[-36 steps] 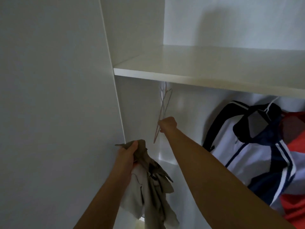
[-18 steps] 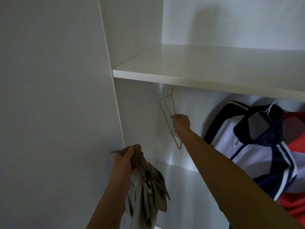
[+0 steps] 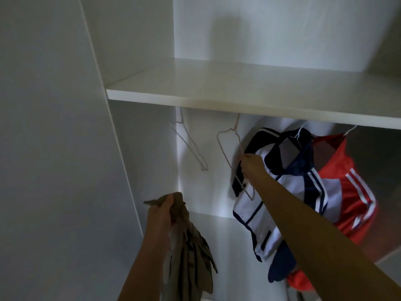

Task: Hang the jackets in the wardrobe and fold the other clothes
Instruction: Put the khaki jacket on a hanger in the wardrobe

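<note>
1. Khaki jacket [image 3: 188, 253]: bunched, long axis hanging straight down below the left hand [image 3: 160, 213], which is clenching its top end.
2. Pink wire hanger [image 3: 236, 122]: hook pointing up under the shelf [image 3: 238, 88], long axis slanting steeply down; the right hand [image 3: 249, 166] is pinching its wire.
3. White-and-navy jacket [image 3: 293, 192] and red jacket [image 3: 351, 192]: 2 hanging just right of that hand.

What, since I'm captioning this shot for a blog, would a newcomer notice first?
The red jacket and the white-and-navy jacket, hanging at right under the shelf, stand out most. Next come the right hand gripping a bare wire hanger beside them, and the left hand holding a bunched beige garment low in the middle.
</note>
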A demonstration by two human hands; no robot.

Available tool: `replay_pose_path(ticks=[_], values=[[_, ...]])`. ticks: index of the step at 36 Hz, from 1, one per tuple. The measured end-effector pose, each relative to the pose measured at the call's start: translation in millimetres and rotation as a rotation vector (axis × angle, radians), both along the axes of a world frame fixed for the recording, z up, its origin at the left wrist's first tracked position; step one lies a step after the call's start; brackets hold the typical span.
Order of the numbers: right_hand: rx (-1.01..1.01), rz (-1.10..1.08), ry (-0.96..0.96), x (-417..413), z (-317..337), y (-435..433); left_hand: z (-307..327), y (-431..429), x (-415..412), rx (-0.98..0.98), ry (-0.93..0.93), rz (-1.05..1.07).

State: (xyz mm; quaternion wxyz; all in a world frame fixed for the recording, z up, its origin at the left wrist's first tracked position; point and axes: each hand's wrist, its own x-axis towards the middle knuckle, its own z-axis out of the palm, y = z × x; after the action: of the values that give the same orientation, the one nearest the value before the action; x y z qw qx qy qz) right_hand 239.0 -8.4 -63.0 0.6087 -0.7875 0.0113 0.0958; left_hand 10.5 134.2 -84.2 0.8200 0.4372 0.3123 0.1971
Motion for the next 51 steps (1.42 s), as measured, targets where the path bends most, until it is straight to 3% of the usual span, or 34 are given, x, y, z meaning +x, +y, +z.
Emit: replay_pose_path(ticks=[6,14,19,24,28,33,39,43,46,48,51], values=[[-0.028,-0.086,0.099,7.5,22.6,-51.6,2.2,-35.1,6.2,0.016,0.005,-0.041],[-0.023,-0.055,0.087,3.0,66.7,-91.9,9.2,-77.6,-1.8,0.043,-0.022,-0.041],[-0.041,-0.038,0.049,-57.6,26.8,-127.4,10.0,-95.0,-9.0,0.148,0.031,-0.055],[0.13,-0.083,-0.077,-143.0,-39.6,-176.5,18.3,-118.5,-16.9,0.198,0.02,-0.106],[0.236,-0.142,-0.074,-139.7,-31.4,-195.6,31.5,-147.0,-21.6,0.336,0.041,-0.15],[0.095,-0.199,-0.174,-154.6,-37.4,-217.4,34.9,-170.9,-33.5,0.407,0.046,-0.195],[0.524,-0.25,-0.088,-211.7,-42.3,-255.2,24.1,-182.3,-48.6,0.473,0.095,-0.228],[0.793,-0.194,-0.191,-229.4,-15.2,-258.2,18.8,-202.1,-51.7,0.476,0.116,-0.269],[0.859,-0.159,-0.261,-230.7,-10.1,-250.8,18.9,-214.3,-51.3,0.487,0.094,-0.286],[0.721,-0.092,-0.219,-230.3,-17.8,-243.9,23.1,-216.4,-50.6,0.471,0.058,-0.249],[0.313,0.079,-0.077,-234.5,-56.8,-239.1,30.8,-206.8,-50.6,0.396,-0.027,-0.14]])
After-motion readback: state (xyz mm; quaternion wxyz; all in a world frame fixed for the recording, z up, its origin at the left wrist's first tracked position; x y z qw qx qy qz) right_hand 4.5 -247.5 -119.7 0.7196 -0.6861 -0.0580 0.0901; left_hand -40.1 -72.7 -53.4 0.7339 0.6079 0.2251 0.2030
